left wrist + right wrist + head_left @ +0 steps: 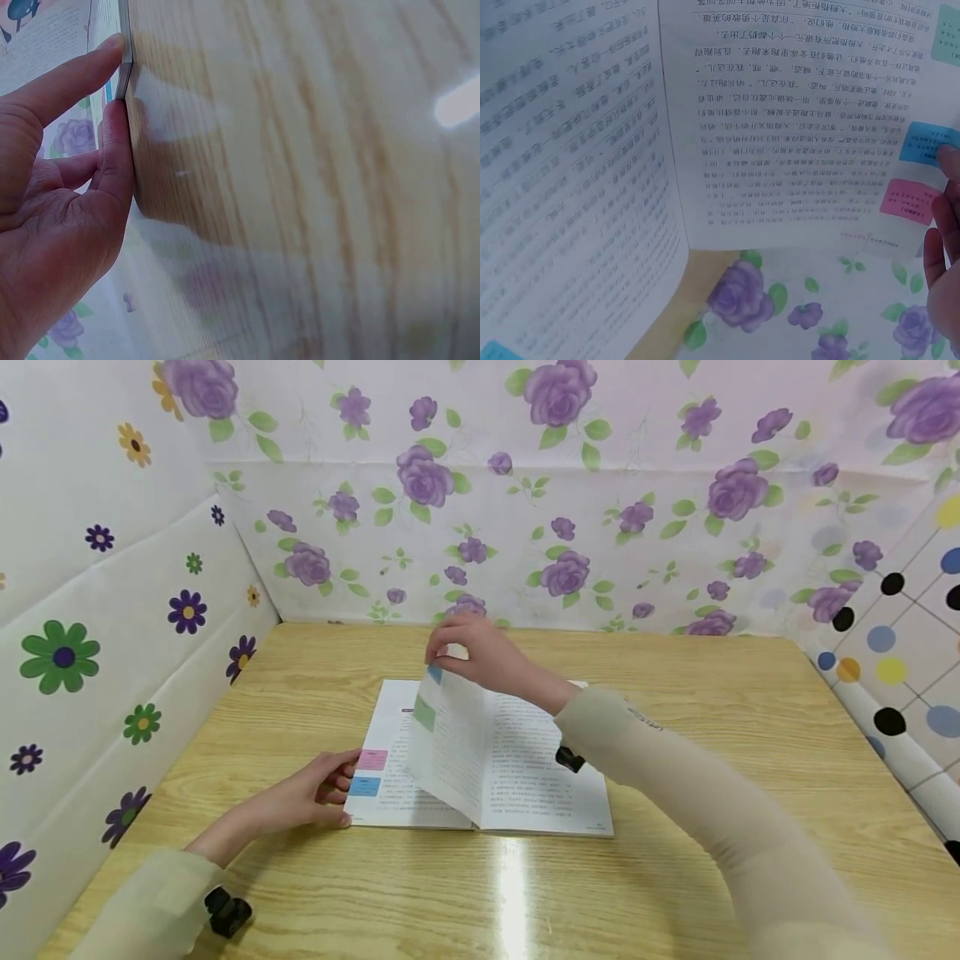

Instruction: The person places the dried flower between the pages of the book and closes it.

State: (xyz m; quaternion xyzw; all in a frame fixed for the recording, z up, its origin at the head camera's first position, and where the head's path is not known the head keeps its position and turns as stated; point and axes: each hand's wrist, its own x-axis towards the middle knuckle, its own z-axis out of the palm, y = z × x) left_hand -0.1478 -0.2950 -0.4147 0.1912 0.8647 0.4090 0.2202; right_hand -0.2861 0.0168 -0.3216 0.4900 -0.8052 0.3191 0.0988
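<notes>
An open book (pixel 547 777) with printed text lies on the wooden table. My right hand (pixel 480 652) pinches the upper outer corner of one page (pixel 450 743), raised and leaning above the left side. In the right wrist view its fingers (pixel 939 247) are at that page's blue printed label (pixel 922 142), beside a pink label (pixel 907 199). My left hand (pixel 307 789) holds the book's lower left corner, thumb at the bottom edge and fingers curled at the left edge. From the left wrist, the left thumb (pixel 90 71) touches the edge of the book (pixel 124 45).
The wooden table (pixel 675 693) extends around the book, with a bright reflection in front of it. Flower-patterned sheets (pixel 487 510) cover the back and left sides, and a dotted sheet (pixel 907 677) stands at the right. A black wrist device (pixel 227 912) sits on the left sleeve.
</notes>
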